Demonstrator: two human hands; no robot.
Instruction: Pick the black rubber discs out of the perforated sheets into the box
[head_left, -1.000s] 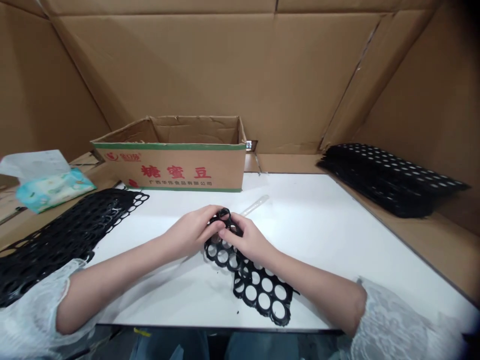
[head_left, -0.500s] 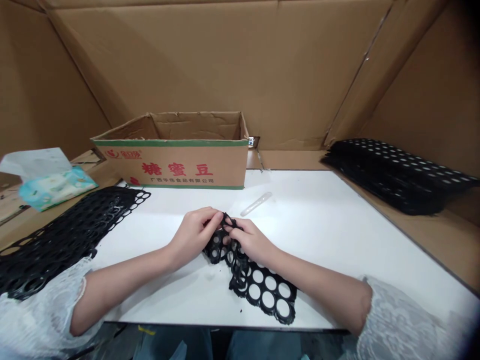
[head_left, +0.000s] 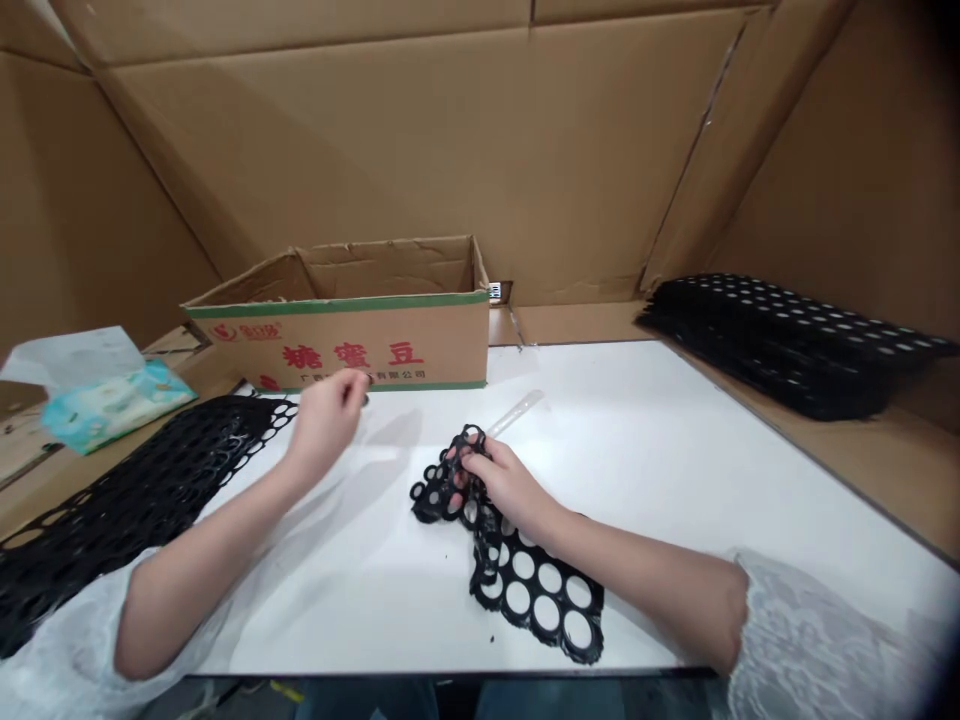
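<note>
My right hand (head_left: pixel 514 487) grips a black rubber sheet with rows of round holes (head_left: pixel 551 590). The sheet is bunched and folded at my fingers, and its flat end lies on the white table towards me. Small rings stick out from the bunched edge on the left. My left hand (head_left: pixel 328 415) is lifted away from the sheet, in front of the cardboard box (head_left: pixel 442 345). Its fingers are closed, and a small black piece (head_left: pixel 366 392) shows at the fingertips, too little to make out fully.
Black perforated sheets (head_left: pixel 161 480) lie at the left; a thick stack of similar sheets (head_left: pixel 757 345) rests at the right. A clear plastic tube-like tool (head_left: pixel 516 412) lies beyond my right hand. A tissue pack (head_left: pixel 116 400) sits far left. Cardboard walls (head_left: pixel 390 140) surround the table.
My left hand has left the sheet and moved up and left towards the box, with a small black piece at its fingertips. My right hand still holds the sheet.
</note>
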